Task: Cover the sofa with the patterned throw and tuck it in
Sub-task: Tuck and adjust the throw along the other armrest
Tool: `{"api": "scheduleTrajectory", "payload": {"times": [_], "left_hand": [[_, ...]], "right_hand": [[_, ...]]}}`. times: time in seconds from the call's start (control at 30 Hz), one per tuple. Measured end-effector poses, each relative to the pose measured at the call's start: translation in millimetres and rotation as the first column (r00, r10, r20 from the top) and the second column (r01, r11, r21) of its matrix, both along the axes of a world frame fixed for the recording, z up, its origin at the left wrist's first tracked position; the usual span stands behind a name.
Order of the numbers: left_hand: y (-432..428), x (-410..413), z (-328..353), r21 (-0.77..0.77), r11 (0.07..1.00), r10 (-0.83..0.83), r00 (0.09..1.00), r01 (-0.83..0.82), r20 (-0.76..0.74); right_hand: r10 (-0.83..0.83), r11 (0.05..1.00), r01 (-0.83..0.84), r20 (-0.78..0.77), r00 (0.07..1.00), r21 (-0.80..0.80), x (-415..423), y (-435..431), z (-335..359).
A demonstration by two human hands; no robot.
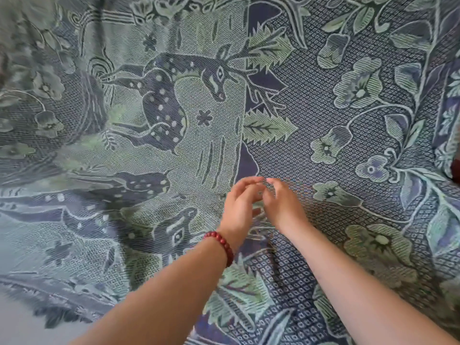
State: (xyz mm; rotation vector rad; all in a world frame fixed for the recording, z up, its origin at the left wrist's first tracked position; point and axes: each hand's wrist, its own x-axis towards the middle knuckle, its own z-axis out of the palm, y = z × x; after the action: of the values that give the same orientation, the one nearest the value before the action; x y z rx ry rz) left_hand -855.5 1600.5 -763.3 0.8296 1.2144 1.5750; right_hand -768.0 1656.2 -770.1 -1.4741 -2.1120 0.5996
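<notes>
Presently: patterned throw [311, 115], deer and flower weave, spread across nearly the whole view; fringed edge [62, 312] near left, pale floor [22, 329] beyond it. Left hand [240, 207], red bead bracelet [221, 245], and right hand [281, 202] meet centre, fingers curled, loosely parted, grip unclear.

Throw [323, 115]: a woven pattern in dark navy, pale sage green and off-white is being displayed. Spotted deer [164, 100] in navy with white dots are being shown at centre left, and a second deer head is being seen lower down. The right side is being filled by a small navy-and-white diamond lattice with green flowers and leaves. A dark fringe [62, 317] is being shown at the lower left edge. Bracelet [220, 245]: dark red beads are being worn at the left wrist.
</notes>
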Motion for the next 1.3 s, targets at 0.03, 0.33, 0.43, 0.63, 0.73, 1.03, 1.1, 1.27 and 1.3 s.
{"api": "scheduleTrajectory", "payload": {"times": [0.03,0.33,0.43,0.63,0.73,1.03,1.1,1.27,1.3], "left_hand": [[-2.3,-16.6,2.9,0.002,1.000,0.002,1.000,-0.002,0.005],[-29.5,-195.8,7.9,0.041,0.996,-0.073,0.997,0.075,-0.036],[-27.1,-257.6,8.5,0.033,0.996,-0.088,0.996,0.089,-0.028],[-11.5,-330.0,19.8,0.031,0.998,-0.056,0.997,0.057,-0.057],[-6.3,-340.8,8.7,-0.004,1.000,-0.025,0.998,0.024,-0.054],[23.2,-360.7,0.1,-0.061,0.984,0.158,0.978,-0.167,-0.133],[26.8,-373.3,7.3,-0.065,0.976,0.198,0.970,-0.208,-0.138],[19.8,-419.9,12.7,-0.028,0.975,0.215,0.967,-0.221,-0.135],[17.6,-432.3,12.0,-0.010,0.976,0.213,0.969,-0.216,-0.128]], "right_hand": [[-0.012,1.000,0.012,-0.028,1.000,-0.013,-16.0,-3.3,1.8],[-0.062,0.998,0.059,-0.225,0.972,-0.020,-177.4,-24.4,-2.4],[-0.076,0.997,0.076,-0.286,0.955,-0.011,-229.9,-22.8,-1.8],[-0.106,0.994,0.102,-0.376,0.921,-0.032,-288.1,-9.1,14.1],[-0.054,0.998,0.056,-0.469,0.881,-0.010,-303.1,-3.0,4.8],[0.143,0.990,-0.109,-0.560,0.816,0.093,-358.8,45.7,-23.9],[0.166,0.986,-0.132,-0.578,0.799,0.102,-374.9,48.9,-18.3],[0.221,0.975,-0.193,-0.579,0.785,0.110,-424.9,41.8,-12.8],[0.230,0.973,-0.202,-0.578,0.783,0.114,-437.7,39.7,-13.9]]}}
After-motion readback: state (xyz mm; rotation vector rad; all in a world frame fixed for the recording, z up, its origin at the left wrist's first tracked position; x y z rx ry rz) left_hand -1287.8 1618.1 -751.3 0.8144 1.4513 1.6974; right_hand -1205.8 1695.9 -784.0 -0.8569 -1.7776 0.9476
